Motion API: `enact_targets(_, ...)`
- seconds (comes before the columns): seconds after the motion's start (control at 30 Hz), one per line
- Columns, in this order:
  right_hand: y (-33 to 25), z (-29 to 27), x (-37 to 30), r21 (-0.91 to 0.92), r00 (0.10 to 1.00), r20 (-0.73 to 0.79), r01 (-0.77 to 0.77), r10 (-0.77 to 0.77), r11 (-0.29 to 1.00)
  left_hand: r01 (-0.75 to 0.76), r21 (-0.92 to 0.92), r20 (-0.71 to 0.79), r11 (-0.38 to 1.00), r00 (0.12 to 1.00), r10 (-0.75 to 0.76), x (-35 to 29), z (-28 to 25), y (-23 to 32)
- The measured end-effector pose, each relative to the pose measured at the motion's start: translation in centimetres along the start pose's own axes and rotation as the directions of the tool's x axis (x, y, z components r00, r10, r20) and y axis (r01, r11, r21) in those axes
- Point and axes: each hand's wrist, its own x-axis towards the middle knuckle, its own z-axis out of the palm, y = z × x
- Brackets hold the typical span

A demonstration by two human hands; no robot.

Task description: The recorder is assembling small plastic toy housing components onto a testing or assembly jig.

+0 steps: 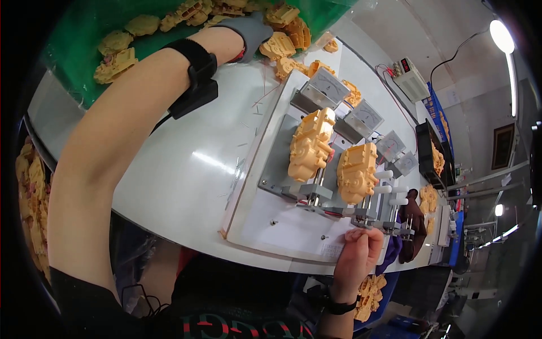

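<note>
My left hand (pixel 254 34), in a grey glove, reaches to the far side of the table among orange-yellow moulded plastic housings (pixel 278 46). Its fingers are hidden there, so I cannot tell whether it grips one. Close to the near edge of a white test board, my right hand (pixel 360 248) is bare, thumb and fingertips pinched together beside a metal toggle clamp (pixel 370 214). Whatever lies in the pinch is too small to make out. Two housings stand on the board's fixtures, a left one (pixel 311 144) and a right one (pixel 357 172), in front of needle meters (pixel 326 86).
A green plastic sheet (pixel 79 68) with more housings covers the far left. Small metal pins (pixel 237 169) lie scattered on the white table (pixel 169 192). Right of the board are a dark brown cloth (pixel 415 231) and a black bin (pixel 424 150). A power supply (pixel 411 79) stands behind.
</note>
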Motion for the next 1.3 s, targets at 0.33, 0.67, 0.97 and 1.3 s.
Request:
enact_targets(0.33, -0.3, 0.0, -0.1, -0.040, 0.999, 0.036, -0.012, 0.014, 0.999, -0.026, -0.824, 0.024, 0.566, 0.997, 0.080, -13.7, -10.5, 2.4)
enact_targets(0.67, -4.4, 0.1, -2.3, 0.320, 0.878, 0.477, -0.216, 0.040, 0.922, -0.080, -0.991, -0.008, 0.108, 0.838, 0.546, -24.7, -11.9, 14.0)
enact_targets(0.97, -6.5, -5.4, -2.7, 0.326, 0.900, 0.393, -0.326, 0.187, 0.887, 0.097, -0.981, 0.018, -0.169, 0.909, 0.418, -24.9, -9.0, 20.3)
enact_targets(1.3, -4.6, -6.2, -3.7, 0.482, 0.967, 0.241, -0.193, 0.083, 0.854, 0.241, -0.953, 0.165, -0.185, 0.921, 0.352, -24.8, -6.4, 25.0)
